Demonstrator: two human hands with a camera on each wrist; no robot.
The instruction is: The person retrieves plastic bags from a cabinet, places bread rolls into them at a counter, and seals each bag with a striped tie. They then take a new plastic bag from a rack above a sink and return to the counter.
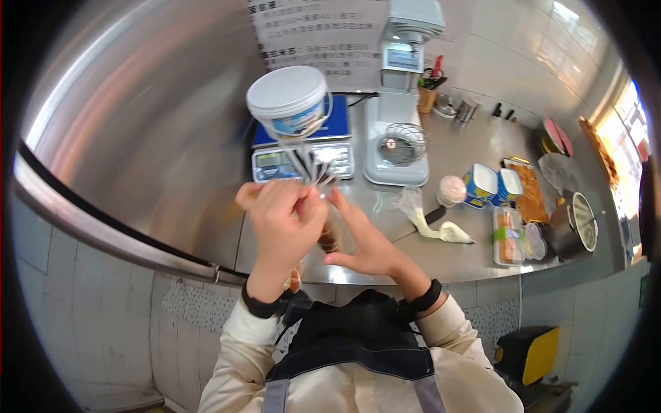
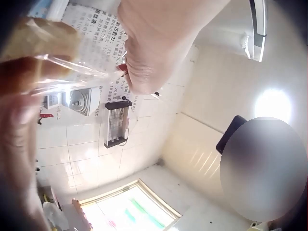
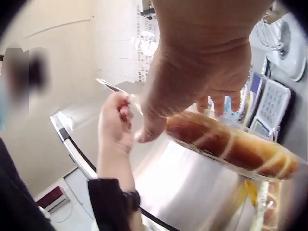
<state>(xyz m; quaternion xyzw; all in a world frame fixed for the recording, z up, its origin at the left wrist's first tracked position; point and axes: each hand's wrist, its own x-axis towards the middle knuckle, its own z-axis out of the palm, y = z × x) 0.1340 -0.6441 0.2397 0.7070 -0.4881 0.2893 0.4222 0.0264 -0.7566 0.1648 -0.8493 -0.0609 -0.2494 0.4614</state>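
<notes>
A long, browned bread roll (image 3: 231, 144) in clear plastic wrap lies between the hands. My left hand (image 1: 286, 220) has its fingers curled, pinching the gathered plastic at one end of the wrap; a thin shiny strip (image 3: 111, 85) sticks out past these fingers. My right hand (image 1: 368, 237) holds the roll near that same end, thumb on the near side and fingers on the far side. In the left wrist view the pale end of the bread (image 2: 41, 41) shows through the clear film, with the right fingers across it.
Behind the hands a white tub (image 1: 286, 93) stands on a blue scale (image 1: 337, 127). A white stand mixer (image 1: 396, 103) is right of it. Farther right are a piping bag (image 1: 441, 230), blue-and-white cartons (image 1: 480, 182), a tray of pastry (image 1: 529, 196) and a metal pot (image 1: 568, 230).
</notes>
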